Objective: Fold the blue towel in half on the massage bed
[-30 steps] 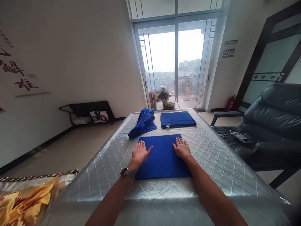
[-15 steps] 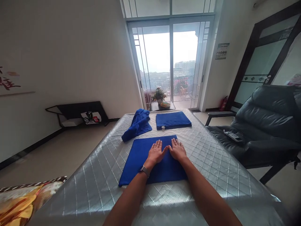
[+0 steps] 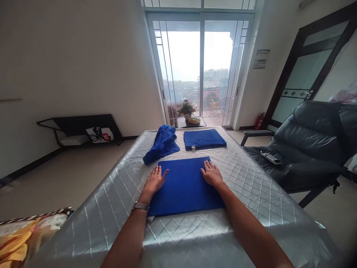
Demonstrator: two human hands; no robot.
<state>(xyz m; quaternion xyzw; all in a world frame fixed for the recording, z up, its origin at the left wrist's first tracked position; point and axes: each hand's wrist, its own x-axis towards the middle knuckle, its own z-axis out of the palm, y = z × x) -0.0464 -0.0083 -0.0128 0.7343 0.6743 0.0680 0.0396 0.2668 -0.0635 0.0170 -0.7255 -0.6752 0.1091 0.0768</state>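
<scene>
A folded blue towel (image 3: 184, 190) lies flat on the silvery quilted cover in front of me. My left hand (image 3: 155, 180) rests at its left edge, fingers stretched forward and the thumb apart, with a watch on the wrist. On the towel's far right part lies my right hand (image 3: 212, 172), flat with fingers extended. Neither hand grips anything. Beyond the towel, a folded stack of blue cloth (image 3: 205, 138) with a small white tag sits to the right. A crumpled blue cloth (image 3: 163, 144) lies loosely to the left.
The silvery quilted cover (image 3: 111, 208) spreads over the bed-like surface. A black armchair (image 3: 312, 141) with a remote-like device on its seat stands at right. Behind the far edge is a small table with a potted plant (image 3: 186, 108). Patterned fabric (image 3: 28, 238) shows at lower left.
My left hand has slid left from the towel's middle to its left edge. My right hand has stayed near the right side. The view has shifted slightly.
</scene>
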